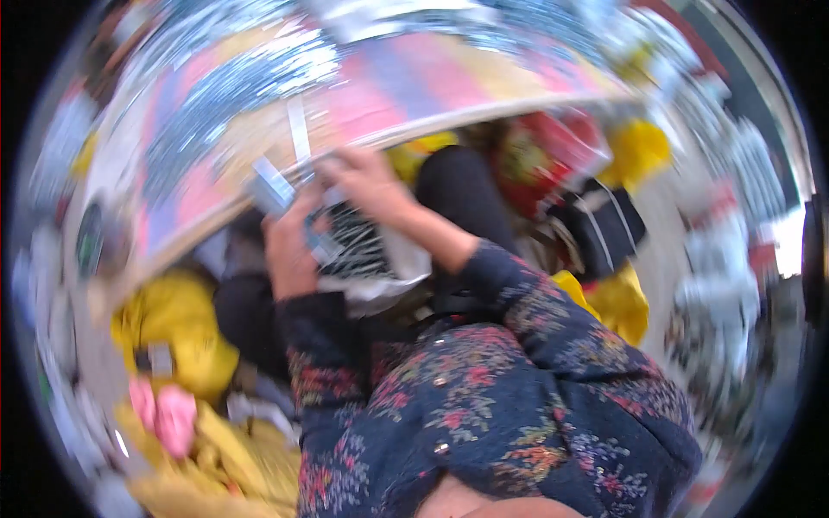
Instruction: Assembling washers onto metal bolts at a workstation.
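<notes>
My left hand [292,250] is closed at the table's near edge, with a pale blue-grey block-like piece [275,186] sticking up from its fingers. Another light blue-grey piece [321,239] shows by its palm side. My right hand [371,183] reaches in from the right, its fingers bent together close to the left thumb. What they pinch is blurred and too small to name. Beyond the fingers a white strip [298,128] lies on the table. Below both hands, a white bag or cloth [410,263] rests on my lap, holding many thin dark and silvery pieces [356,249].
Heaps of shiny silvery thin pieces [199,129] cover much of the striped table [371,91]. Yellow sacks [177,319] lie at the left, with pink cloth [173,419] nearby. A red bag [553,160] and a black bag [600,226] stand at the right.
</notes>
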Available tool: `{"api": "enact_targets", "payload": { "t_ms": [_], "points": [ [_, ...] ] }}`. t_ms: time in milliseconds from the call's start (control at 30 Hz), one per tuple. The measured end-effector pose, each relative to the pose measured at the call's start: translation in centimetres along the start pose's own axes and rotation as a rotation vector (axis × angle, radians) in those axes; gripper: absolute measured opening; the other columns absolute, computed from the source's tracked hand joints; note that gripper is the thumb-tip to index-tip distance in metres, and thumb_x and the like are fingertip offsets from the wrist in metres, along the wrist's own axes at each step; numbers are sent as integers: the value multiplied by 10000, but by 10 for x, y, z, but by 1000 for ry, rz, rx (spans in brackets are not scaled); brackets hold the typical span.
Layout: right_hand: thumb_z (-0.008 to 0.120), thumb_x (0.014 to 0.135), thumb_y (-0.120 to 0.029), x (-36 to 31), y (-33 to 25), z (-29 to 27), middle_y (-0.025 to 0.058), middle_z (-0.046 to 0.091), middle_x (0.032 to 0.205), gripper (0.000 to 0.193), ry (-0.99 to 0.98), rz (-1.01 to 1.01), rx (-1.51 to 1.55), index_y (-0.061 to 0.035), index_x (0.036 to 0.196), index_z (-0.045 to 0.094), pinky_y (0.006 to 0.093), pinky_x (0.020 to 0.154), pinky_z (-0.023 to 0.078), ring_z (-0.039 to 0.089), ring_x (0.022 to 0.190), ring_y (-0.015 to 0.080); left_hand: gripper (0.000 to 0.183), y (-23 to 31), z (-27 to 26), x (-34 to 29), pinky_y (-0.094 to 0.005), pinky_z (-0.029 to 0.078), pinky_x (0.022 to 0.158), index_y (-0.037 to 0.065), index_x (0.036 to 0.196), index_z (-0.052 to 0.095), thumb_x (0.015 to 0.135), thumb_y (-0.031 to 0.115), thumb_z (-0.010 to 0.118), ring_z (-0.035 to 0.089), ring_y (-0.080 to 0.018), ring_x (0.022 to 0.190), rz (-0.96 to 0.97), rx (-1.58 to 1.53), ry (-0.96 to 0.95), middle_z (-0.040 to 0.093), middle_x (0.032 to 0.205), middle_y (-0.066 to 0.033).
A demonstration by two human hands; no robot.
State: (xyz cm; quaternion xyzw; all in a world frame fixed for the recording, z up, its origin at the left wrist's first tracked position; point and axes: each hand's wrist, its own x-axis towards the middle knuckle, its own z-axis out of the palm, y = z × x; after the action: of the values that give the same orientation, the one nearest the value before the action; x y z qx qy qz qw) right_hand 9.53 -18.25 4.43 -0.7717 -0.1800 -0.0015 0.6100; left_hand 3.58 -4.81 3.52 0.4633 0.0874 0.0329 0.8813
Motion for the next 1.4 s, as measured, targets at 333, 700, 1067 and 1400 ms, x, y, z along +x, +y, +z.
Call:
{"api": "enact_targets", "payload": {
  "t_ms": [333, 700, 1067, 1400],
  "points": [
    [610, 867, -200, 78, -10, 92, 118, 654, 692, 223, -241, -150, -85, 18, 880, 655, 308, 612, 486, 627, 643, 172, 161, 29, -106, -15, -208, 368, 392, -10, 948, 588, 843, 73, 677, 498, -118, 482, 158, -516, 344, 599, 739, -86],
    [618, 820, -341, 142, 13, 155, 166, 626, 1011, 311, -116, -290, -817, -65, 957, 658, 462, 796, 484, 625, 936, 348, 211, 31, -91, -5, -195, 372, 422, 9, 1001, 548, 861, 109, 670, 449, -88, 476, 103, -391, 381, 570, 752, -68],
    [552, 891, -111, 82, 60, -106, 39, 641, 812, 185, 533, 209, 149, -57, 1012, 682, 289, 571, 464, 568, 628, 151, 176, 25, -80, -5, -187, 398, 399, -37, 951, 599, 813, 26, 687, 522, -95, 517, 109, -371, 346, 606, 726, -100],
    [552, 909, -169, 70, 6, -33, 67, 654, 831, 204, 222, 201, 12, -35, 1033, 642, 342, 723, 507, 623, 759, 177, 242, 7, -37, 7, -212, 382, 447, -11, 1015, 592, 799, 41, 687, 557, -104, 602, -5, -190, 163, 615, 787, -66]
  ]
}}
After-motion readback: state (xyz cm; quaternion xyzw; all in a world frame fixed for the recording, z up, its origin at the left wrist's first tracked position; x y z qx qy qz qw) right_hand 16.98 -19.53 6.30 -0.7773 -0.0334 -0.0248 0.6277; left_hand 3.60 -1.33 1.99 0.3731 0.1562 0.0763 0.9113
